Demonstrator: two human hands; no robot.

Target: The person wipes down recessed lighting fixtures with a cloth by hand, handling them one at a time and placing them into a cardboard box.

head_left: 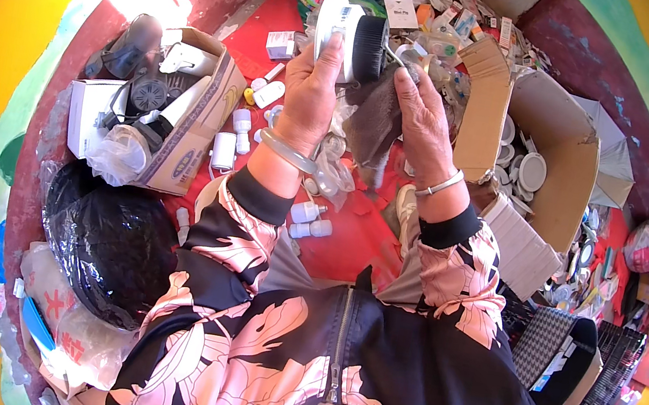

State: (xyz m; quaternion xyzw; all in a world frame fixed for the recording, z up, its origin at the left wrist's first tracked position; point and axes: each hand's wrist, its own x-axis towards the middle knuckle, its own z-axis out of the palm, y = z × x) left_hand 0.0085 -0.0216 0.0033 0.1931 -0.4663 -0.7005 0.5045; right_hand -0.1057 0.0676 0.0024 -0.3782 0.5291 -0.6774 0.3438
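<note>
Above red floor [343, 244], left hand [310, 84] grips white round device [338, 29] with black ribbed section, fingers wrapped around body. Right hand [424, 112] pinches grey cloth [376, 125] against device, apparently. Cardboard box [191, 124] lies left; small white bottles [310, 219] below.

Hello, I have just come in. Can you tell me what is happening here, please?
A person holds up a round white and black device in the left hand. The right hand holds a dark grey cloth against it, beside a thin metal part. Below, on the red surface, lie small white plastic pieces. An open cardboard box of dark parts stands to the left, and another box with white round discs to the right.
</note>
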